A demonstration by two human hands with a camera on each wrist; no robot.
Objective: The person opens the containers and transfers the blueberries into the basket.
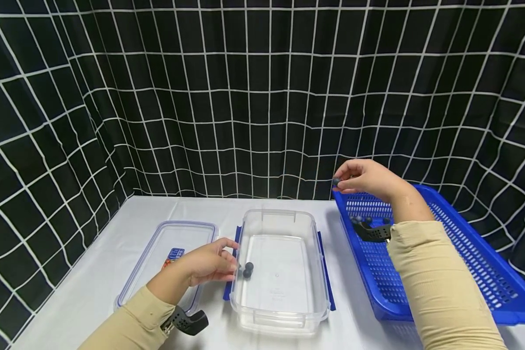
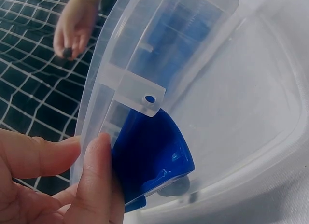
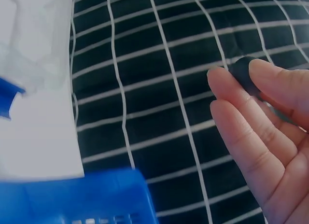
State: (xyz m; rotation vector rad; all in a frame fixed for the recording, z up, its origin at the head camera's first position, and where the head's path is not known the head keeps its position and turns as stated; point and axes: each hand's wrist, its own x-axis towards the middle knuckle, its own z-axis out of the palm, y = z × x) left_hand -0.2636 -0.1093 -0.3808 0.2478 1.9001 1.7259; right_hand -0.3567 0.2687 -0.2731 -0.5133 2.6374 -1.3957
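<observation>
My right hand (image 1: 365,180) pinches a dark blueberry (image 3: 244,75) between thumb and fingertips, above the back left corner of the blue basket (image 1: 358,282). My left hand (image 1: 210,262) holds the left rim of a clear plastic container (image 1: 284,311), its fingers against the wall beside a blue side latch (image 2: 152,154). A few blueberries (image 1: 248,270) lie inside the container along its left wall. Several more blueberries (image 1: 368,219) sit in the basket, partly hidden by the right wrist.
The clear lid (image 1: 157,238) with a blue edge and a coloured label lies left of the container, partly under the left forearm. A white cloth (image 1: 192,206) covers the table. Black curtain (image 1: 253,112) with white grid lines hangs behind and at both sides.
</observation>
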